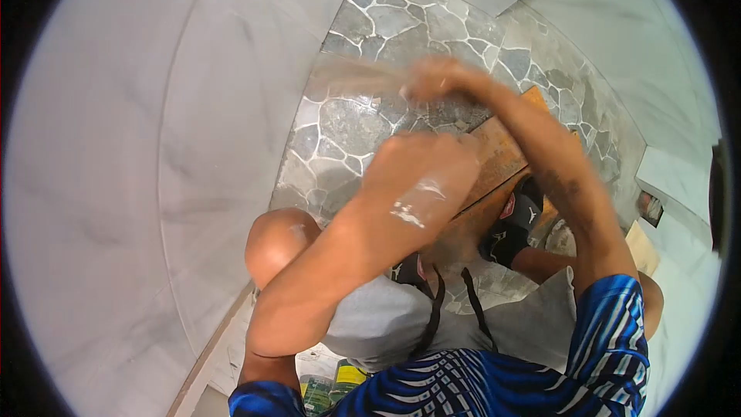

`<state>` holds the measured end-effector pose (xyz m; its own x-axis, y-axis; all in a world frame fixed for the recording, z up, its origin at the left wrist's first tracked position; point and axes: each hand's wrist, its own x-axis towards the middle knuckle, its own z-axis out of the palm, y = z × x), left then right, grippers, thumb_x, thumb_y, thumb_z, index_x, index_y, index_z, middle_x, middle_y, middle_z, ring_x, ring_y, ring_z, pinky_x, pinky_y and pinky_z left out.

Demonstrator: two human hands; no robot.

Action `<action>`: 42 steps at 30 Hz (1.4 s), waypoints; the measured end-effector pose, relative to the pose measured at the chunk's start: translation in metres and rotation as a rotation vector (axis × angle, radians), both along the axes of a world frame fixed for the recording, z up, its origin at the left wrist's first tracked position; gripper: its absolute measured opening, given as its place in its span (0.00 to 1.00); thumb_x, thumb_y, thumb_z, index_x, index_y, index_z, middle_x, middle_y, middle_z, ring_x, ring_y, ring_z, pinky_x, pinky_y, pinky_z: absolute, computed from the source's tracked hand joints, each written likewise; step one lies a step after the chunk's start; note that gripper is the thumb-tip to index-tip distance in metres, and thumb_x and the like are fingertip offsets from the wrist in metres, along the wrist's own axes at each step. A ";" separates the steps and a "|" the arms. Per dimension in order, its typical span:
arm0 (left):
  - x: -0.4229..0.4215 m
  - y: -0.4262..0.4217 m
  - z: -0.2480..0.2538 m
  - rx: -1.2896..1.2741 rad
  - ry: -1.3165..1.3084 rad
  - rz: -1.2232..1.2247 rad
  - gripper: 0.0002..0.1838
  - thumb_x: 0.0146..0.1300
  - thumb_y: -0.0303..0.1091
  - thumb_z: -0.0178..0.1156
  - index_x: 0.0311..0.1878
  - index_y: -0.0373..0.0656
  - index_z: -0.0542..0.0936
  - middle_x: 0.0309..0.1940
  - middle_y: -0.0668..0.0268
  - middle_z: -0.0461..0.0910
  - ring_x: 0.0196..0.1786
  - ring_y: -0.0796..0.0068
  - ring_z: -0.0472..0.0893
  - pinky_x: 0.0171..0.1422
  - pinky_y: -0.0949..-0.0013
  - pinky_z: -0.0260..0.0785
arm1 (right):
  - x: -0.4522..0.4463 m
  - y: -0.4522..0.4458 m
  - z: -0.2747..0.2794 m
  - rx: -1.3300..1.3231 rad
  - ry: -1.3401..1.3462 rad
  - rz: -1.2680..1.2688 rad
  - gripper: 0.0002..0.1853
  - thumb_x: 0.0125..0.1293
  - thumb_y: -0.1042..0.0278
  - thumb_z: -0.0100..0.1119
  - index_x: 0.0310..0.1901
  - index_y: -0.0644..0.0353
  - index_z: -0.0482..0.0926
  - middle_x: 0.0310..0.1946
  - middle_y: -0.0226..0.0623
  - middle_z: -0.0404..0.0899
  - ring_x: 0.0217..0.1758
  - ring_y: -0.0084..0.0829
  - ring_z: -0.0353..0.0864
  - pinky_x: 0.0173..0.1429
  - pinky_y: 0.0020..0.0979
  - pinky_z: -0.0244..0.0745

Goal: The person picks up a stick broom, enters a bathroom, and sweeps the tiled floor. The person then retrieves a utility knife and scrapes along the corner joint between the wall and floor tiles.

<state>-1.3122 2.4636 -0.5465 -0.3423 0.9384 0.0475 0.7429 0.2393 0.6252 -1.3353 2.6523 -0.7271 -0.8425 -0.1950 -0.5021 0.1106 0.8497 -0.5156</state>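
My left hand (428,158) is in the middle of the view, back of the hand up and curled closed. Its fingers are hidden, so I cannot see what it grips. White smears mark the wrist and forearm behind it. Farther forward, my right hand (440,81) is blurred by motion, with its fingers curled in. A long brownish blur (355,79) reaches left from it; what it is cannot be made out. Below and right of both hands lies an orange-brown board (494,150) on the floor, partly covered by my right forearm.
Grey stone-patterned flooring (332,127) with white joints spreads beneath. A pale marbled wall (100,162) rises at the left, and more pale panels (664,46) stand at the right. My dark shoe (513,224) is by the board. Green containers with yellow (347,374) sit behind my left knee.
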 end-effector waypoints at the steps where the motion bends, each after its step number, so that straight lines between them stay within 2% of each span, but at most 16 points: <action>1: -0.004 -0.008 0.001 0.063 -0.035 0.040 0.04 0.52 0.26 0.60 0.30 0.37 0.80 0.27 0.51 0.83 0.36 0.53 0.86 0.38 0.55 0.77 | -0.014 0.014 0.023 -0.012 -0.133 -0.059 0.19 0.65 0.52 0.58 0.45 0.62 0.81 0.40 0.52 0.83 0.45 0.47 0.83 0.48 0.44 0.76; 2: -0.011 -0.011 -0.001 -0.161 0.007 0.023 0.03 0.52 0.25 0.60 0.30 0.37 0.81 0.29 0.50 0.83 0.36 0.51 0.86 0.39 0.54 0.78 | -0.022 0.025 0.032 -0.025 -0.270 -0.118 0.21 0.67 0.51 0.56 0.47 0.63 0.79 0.39 0.57 0.82 0.44 0.50 0.82 0.49 0.47 0.76; 3: -0.021 -0.012 -0.005 -0.379 0.052 0.007 0.03 0.52 0.24 0.59 0.29 0.37 0.81 0.30 0.48 0.83 0.37 0.49 0.85 0.40 0.52 0.78 | -0.018 0.029 0.032 0.048 -0.153 -0.136 0.21 0.68 0.51 0.56 0.47 0.64 0.79 0.37 0.57 0.82 0.43 0.51 0.82 0.48 0.47 0.76; 5: -0.038 -0.022 -0.014 -0.591 0.206 0.121 0.04 0.53 0.23 0.58 0.29 0.38 0.81 0.31 0.48 0.83 0.37 0.48 0.85 0.40 0.52 0.78 | -0.002 0.047 0.035 0.199 0.084 -0.168 0.21 0.68 0.52 0.56 0.47 0.66 0.77 0.33 0.59 0.81 0.39 0.52 0.83 0.46 0.47 0.77; 7: -0.067 -0.023 -0.037 -0.825 0.264 0.117 0.06 0.56 0.24 0.58 0.36 0.37 0.80 0.38 0.48 0.83 0.44 0.46 0.83 0.47 0.50 0.77 | 0.017 0.065 0.073 0.189 -0.003 -0.074 0.20 0.68 0.55 0.57 0.48 0.67 0.75 0.33 0.57 0.81 0.40 0.53 0.83 0.46 0.48 0.77; 10: -0.122 -0.036 -0.113 -0.502 0.553 0.091 0.04 0.57 0.25 0.57 0.32 0.40 0.81 0.34 0.51 0.81 0.39 0.48 0.82 0.42 0.52 0.76 | 0.059 0.068 0.130 0.167 -0.195 0.019 0.17 0.67 0.61 0.59 0.48 0.68 0.74 0.33 0.58 0.81 0.40 0.55 0.82 0.45 0.50 0.76; 11: -0.149 -0.033 -0.141 -0.407 0.622 0.065 0.04 0.58 0.26 0.57 0.31 0.41 0.81 0.33 0.53 0.80 0.38 0.50 0.82 0.41 0.52 0.75 | 0.071 0.071 0.138 0.162 -0.252 0.017 0.16 0.66 0.62 0.59 0.48 0.65 0.76 0.32 0.55 0.82 0.39 0.54 0.83 0.45 0.49 0.76; 12: -0.173 -0.028 -0.161 -0.459 0.741 -0.010 0.04 0.57 0.27 0.57 0.31 0.42 0.82 0.33 0.55 0.80 0.39 0.53 0.81 0.41 0.54 0.75 | 0.088 0.071 0.142 0.160 -0.303 0.012 0.15 0.65 0.62 0.59 0.48 0.63 0.78 0.30 0.52 0.82 0.38 0.53 0.83 0.45 0.49 0.77; 14: -0.208 -0.017 -0.196 -0.552 0.978 -0.169 0.05 0.57 0.28 0.57 0.31 0.44 0.82 0.33 0.59 0.79 0.40 0.58 0.80 0.42 0.57 0.73 | 0.137 0.080 0.121 -0.020 -0.088 0.046 0.18 0.65 0.62 0.61 0.49 0.66 0.72 0.29 0.56 0.80 0.37 0.59 0.81 0.42 0.51 0.76; 17: -0.214 -0.019 -0.245 -0.586 1.109 -0.342 0.07 0.55 0.34 0.59 0.28 0.47 0.85 0.37 0.64 0.78 0.46 0.64 0.78 0.48 0.61 0.68 | 0.188 0.074 0.102 -0.113 -0.055 -0.046 0.19 0.63 0.61 0.63 0.48 0.64 0.71 0.27 0.54 0.80 0.34 0.58 0.82 0.40 0.50 0.77; 20: -0.211 -0.017 -0.252 -0.767 1.155 -0.347 0.06 0.55 0.34 0.59 0.29 0.48 0.85 0.42 0.65 0.76 0.51 0.67 0.74 0.52 0.65 0.64 | 0.219 0.065 0.077 -0.098 -0.109 -0.046 0.20 0.63 0.60 0.64 0.48 0.65 0.71 0.26 0.52 0.80 0.33 0.57 0.82 0.39 0.50 0.77; 25: -0.216 -0.017 -0.259 -0.707 1.125 -0.407 0.05 0.54 0.32 0.60 0.30 0.46 0.84 0.40 0.65 0.75 0.49 0.67 0.73 0.51 0.63 0.63 | 0.234 0.056 0.066 -0.090 -0.256 -0.039 0.22 0.62 0.60 0.64 0.49 0.70 0.71 0.27 0.51 0.81 0.34 0.53 0.84 0.39 0.48 0.78; 31: -0.223 -0.013 -0.264 -0.666 1.119 -0.396 0.05 0.55 0.31 0.59 0.28 0.49 0.84 0.40 0.66 0.77 0.48 0.67 0.74 0.50 0.63 0.64 | 0.239 0.054 0.057 -0.183 -0.135 -0.154 0.16 0.64 0.62 0.61 0.44 0.66 0.72 0.32 0.50 0.83 0.36 0.52 0.85 0.41 0.50 0.79; 34: -0.226 -0.004 -0.269 -0.650 1.139 -0.354 0.05 0.56 0.31 0.59 0.28 0.48 0.83 0.39 0.66 0.78 0.47 0.68 0.75 0.50 0.63 0.64 | 0.242 0.055 0.050 -0.174 -0.063 -0.184 0.22 0.62 0.60 0.64 0.49 0.69 0.71 0.28 0.51 0.82 0.34 0.51 0.85 0.39 0.46 0.79; 42: -0.218 0.016 -0.276 -0.725 1.135 -0.188 0.04 0.56 0.31 0.59 0.30 0.48 0.83 0.36 0.67 0.79 0.45 0.68 0.77 0.49 0.62 0.65 | 0.244 0.054 0.044 -0.167 -0.163 -0.197 0.22 0.62 0.60 0.63 0.50 0.68 0.71 0.27 0.51 0.81 0.35 0.51 0.85 0.40 0.47 0.78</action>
<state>-1.5305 2.4795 -0.8226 -0.3108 0.9003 -0.3048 0.8171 0.0893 -0.5696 -1.0909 2.7064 -0.6828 -0.7831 -0.1269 -0.6088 0.3577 0.7088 -0.6080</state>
